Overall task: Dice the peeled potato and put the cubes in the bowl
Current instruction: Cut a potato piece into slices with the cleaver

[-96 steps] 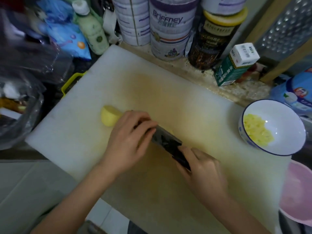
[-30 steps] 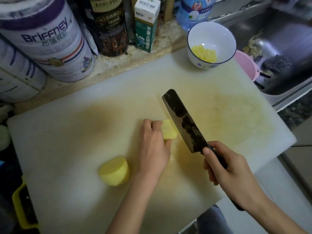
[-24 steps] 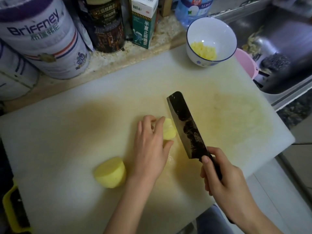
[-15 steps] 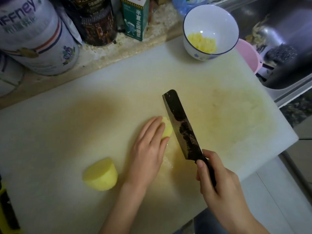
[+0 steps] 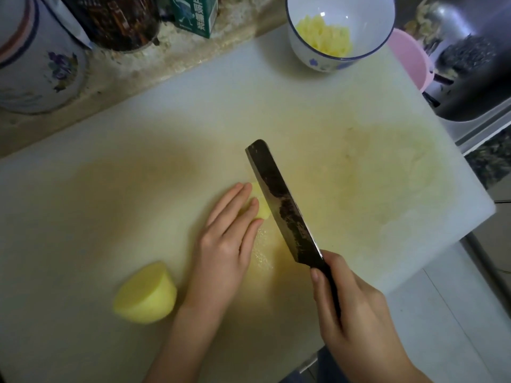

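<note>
On the white cutting board my left hand lies flat, its straight fingers pressing down on a small yellow potato piece. My right hand grips the handle of a dark cleaver, whose blade stands against the right side of that piece. A larger potato chunk rests cut face up at the lower left of the board. The white bowl with a blue rim sits at the far right corner of the board and holds yellow potato cubes.
Tins, a dark jar and a green carton line the counter behind the board. A pink bowl and a sink with dark cookware lie to the right. The board's front right edge overhangs the counter.
My left hand has flattened, its fingers now straight over the small potato piece. The cleaver has closed in against the piece's right side. The view has shifted down toward the board.
</note>
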`<state>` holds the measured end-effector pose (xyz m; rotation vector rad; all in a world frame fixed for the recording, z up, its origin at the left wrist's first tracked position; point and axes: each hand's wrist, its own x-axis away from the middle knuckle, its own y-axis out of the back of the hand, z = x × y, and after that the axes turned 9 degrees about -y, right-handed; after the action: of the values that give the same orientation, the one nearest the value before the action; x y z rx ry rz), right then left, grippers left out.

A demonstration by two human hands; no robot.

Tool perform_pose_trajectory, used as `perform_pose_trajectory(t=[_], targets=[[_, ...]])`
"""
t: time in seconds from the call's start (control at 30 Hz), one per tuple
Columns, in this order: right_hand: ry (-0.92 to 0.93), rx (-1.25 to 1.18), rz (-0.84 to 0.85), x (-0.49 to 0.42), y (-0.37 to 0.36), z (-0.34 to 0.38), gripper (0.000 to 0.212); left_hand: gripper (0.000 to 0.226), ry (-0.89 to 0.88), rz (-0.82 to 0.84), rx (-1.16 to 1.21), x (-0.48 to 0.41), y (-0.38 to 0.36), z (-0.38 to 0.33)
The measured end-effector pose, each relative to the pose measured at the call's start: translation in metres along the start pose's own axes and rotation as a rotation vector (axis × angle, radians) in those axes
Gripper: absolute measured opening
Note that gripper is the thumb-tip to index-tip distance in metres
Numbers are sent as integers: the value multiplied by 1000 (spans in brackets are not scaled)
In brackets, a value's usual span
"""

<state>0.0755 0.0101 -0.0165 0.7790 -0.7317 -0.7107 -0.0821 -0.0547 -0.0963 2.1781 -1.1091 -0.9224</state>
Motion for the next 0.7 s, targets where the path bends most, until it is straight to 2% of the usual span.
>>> perform_pose_trajectory(t=[0.27,0.3,0.37,0.43,0.5,0.6,0.7], targets=[[34,269,-2,-4,-18,13,8,20,6,-29,-3,1,-3,0],[26,287,15,-6,-21,14,8,19,14,-31,0,0,-3,0],[3,293,79,-18,-19,19,24,19,14,-30,2,-1,-2,1],[29,189,136,-42,-12,28,20,21,4,-26,0,-1,-2,1],[99,61,110,-73,-10,35,10,23,-7,-21,7,-1,-1,1],[173,-37,70,-96,-4,36,12,24,-12,-24,13,-1,-1,2],[151,-147,83,-80,8,24,12,25,29,-98,44,1,2,1]])
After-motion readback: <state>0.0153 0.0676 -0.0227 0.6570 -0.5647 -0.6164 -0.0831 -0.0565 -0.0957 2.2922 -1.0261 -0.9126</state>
